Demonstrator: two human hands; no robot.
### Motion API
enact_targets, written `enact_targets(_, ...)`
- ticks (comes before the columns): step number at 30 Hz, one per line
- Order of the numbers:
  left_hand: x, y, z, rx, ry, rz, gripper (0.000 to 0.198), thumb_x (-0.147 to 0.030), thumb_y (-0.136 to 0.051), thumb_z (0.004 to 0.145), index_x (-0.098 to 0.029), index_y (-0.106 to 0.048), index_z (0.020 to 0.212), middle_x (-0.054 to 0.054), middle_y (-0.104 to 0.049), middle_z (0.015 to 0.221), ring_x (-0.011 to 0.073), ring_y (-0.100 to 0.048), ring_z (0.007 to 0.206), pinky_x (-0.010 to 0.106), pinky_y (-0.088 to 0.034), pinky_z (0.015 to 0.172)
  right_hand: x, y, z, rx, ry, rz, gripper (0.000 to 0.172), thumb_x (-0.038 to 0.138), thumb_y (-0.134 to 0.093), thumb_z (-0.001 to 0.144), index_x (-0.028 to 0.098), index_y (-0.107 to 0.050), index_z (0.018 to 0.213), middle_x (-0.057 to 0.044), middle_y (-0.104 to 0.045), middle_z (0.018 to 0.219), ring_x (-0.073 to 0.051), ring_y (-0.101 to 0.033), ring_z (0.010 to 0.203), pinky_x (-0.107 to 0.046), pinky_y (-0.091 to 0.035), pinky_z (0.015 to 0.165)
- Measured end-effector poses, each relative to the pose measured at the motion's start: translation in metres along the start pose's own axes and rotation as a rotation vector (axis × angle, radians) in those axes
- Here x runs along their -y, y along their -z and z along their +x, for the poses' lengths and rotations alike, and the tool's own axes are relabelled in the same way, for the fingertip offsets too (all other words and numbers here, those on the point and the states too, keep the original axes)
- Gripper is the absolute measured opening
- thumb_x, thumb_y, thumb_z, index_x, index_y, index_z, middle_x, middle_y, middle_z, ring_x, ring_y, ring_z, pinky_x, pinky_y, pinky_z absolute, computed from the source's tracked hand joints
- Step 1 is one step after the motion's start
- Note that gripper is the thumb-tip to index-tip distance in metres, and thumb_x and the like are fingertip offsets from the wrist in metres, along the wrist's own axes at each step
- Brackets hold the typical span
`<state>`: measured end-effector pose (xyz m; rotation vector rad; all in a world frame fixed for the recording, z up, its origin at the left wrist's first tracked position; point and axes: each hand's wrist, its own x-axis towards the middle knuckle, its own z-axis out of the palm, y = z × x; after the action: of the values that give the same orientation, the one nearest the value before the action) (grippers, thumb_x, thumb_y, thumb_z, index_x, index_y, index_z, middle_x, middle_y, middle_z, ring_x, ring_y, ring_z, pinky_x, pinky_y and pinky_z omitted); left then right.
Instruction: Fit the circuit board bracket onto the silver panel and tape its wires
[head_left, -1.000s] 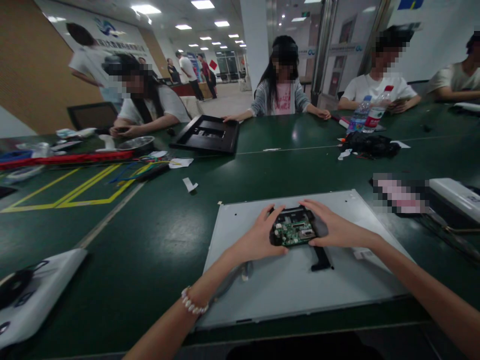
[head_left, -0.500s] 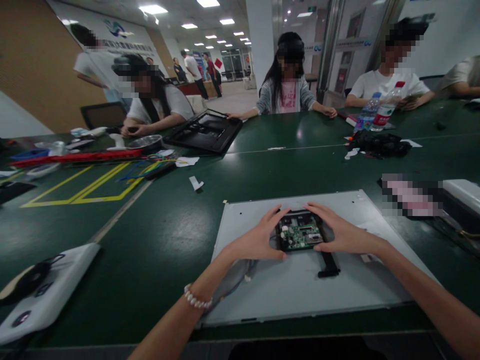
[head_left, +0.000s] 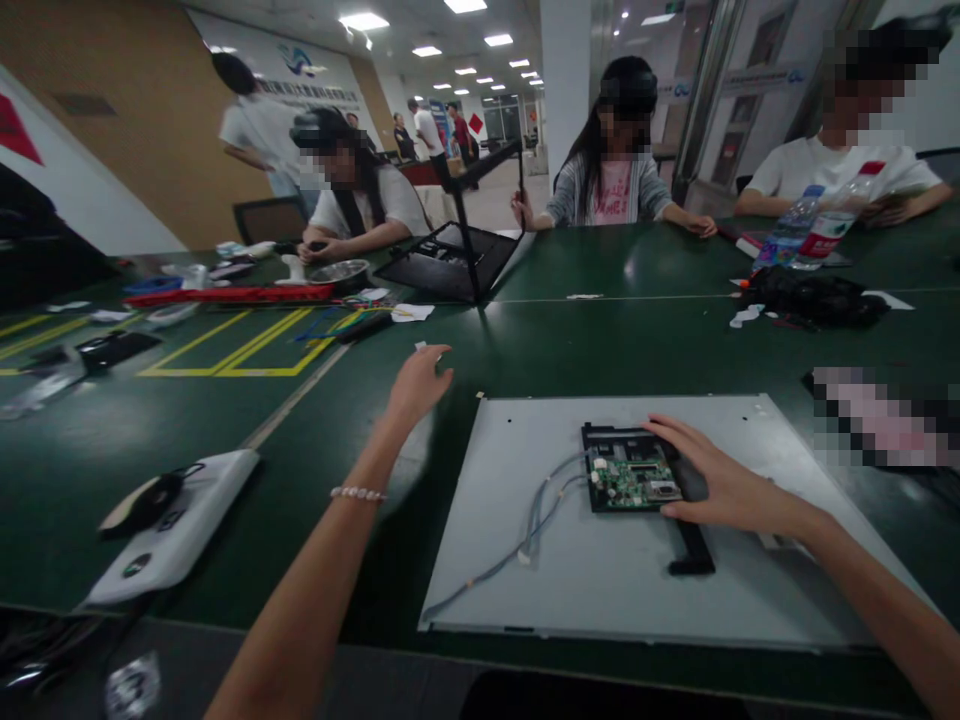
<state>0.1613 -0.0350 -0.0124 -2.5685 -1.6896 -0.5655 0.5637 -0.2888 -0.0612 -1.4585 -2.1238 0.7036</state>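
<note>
A green circuit board in a black bracket lies on a grey metal panel flat on the green table. My right hand grips the board's right side, thumb at the near edge and fingers at the far edge. A thin grey cable runs from the board's left side across the panel. My left hand is stretched out over the table, left of the panel, fingers extended, tips at a small white scrap. A bead bracelet sits on that wrist.
A white device with a black part lies near left. Across the table a person tilts up a black frame. Other people sit around. Water bottles and a black bundle lie far right; yellow floor-style tape lines and a red bar far left.
My left hand let go of the circuit board and reached forward-left over the table. The cable beneath it now shows. The person opposite lifted the black frame. My view swung left.
</note>
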Motion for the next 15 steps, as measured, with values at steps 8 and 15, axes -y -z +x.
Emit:
enact_targets(8, 0.052, -0.008, 0.023, 0.162, 0.105, 0.378, 0.039, -0.019, -0.043, 0.090, -0.018, -0.067, 0.120, 0.013, -0.066, 0.123, 0.0260, -0.062, 0.112, 0.032, -0.047, 0.092, 0.000, -0.003, 0.000, 0.010, -0.017, 0.014, 0.092, 0.043, -0.070, 0.081, 0.038, -0.016, 0.154, -0.005, -0.016, 0.162, -0.033, -0.021, 0.148, -0.055, -0.024, 0.119)
enact_targets(15, 0.052, 0.003, 0.026, 0.178, 0.122, 0.443, 0.038, -0.022, -0.036, 0.092, -0.015, -0.071, 0.107, 0.018, -0.071, 0.110, 0.0298, -0.066, 0.102, 0.034, -0.047, 0.083, -0.004, -0.004, 0.000, 0.011, -0.012, 0.019, 0.094, 0.044, -0.071, 0.079, 0.039, -0.015, 0.155, -0.005, -0.015, 0.163, -0.036, -0.021, 0.148, -0.060, -0.025, 0.118)
